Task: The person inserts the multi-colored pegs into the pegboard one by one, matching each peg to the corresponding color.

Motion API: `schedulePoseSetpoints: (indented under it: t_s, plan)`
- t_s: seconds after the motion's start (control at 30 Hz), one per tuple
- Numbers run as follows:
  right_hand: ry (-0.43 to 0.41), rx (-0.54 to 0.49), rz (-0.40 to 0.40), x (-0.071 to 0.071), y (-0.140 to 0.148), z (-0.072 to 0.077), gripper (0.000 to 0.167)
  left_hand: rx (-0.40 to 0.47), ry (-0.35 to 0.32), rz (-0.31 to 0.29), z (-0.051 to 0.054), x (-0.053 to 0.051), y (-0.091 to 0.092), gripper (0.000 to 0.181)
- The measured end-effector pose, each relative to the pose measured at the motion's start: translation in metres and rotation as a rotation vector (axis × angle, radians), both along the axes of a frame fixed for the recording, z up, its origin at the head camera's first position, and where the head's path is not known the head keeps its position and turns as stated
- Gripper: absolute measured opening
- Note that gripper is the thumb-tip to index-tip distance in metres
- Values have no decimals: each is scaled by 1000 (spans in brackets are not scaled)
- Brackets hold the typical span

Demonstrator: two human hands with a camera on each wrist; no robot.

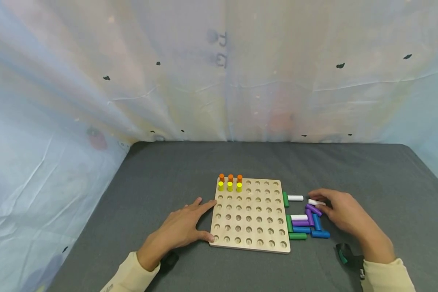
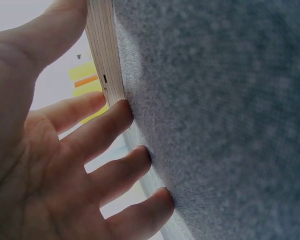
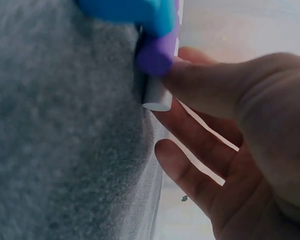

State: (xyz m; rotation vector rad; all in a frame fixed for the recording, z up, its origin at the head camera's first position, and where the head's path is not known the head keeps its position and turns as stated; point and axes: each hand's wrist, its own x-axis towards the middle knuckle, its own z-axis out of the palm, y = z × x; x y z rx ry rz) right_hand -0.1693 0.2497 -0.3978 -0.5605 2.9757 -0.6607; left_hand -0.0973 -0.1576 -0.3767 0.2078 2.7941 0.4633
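Pale printed sheet (image 1: 255, 101) hangs behind and at the sides. Grey table (image 1: 160, 178) below it. Wooden board (image 1: 253, 213) sits on the table between the hands, a grid of round holes, most unfilled.

Left hand (image 1: 177, 229): fingers spread, not curled round anything; index and thumb touch the board's left edge, thumb at the near corner. Right hand (image 1: 344, 209): thumb and fingertips pinch a white peg (image 1: 316, 202), right of the board. Can't tell if it's off the table.

Orange pegs (image 1: 230, 178): three upright, far row, left end. Yellow pegs (image 1: 230, 186): three upright, row just nearer. Loose pile lies along the board's right edge: green pegs (image 1: 297, 236), purple pegs (image 1: 309, 217), blue pegs (image 1: 320, 234), plus two more white pegs (image 1: 295, 198).

Risks, my read: one purple peg is right by the pinched one, so a low drag could knock it and shift the pile. Round pegs could roll if nudged. Fingertip pinch looks light; peg could twist or slip, and arrive tilted at a hole rim. Board probably skates if pushed with the left hand off it. Low pass over the far rows could clip standing pegs.
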Motion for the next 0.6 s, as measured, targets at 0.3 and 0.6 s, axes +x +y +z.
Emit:
schedulePoseSetpoints:
  t_s: [0.3, 0.6]
  plan:
    - [17, 26, -7, 0, -3, -2, 25, -13, 2, 6, -1, 0, 0, 96]
    - [61, 20, -14, 2, -4, 1, 27, -13, 14, 2, -1, 0, 0, 96]
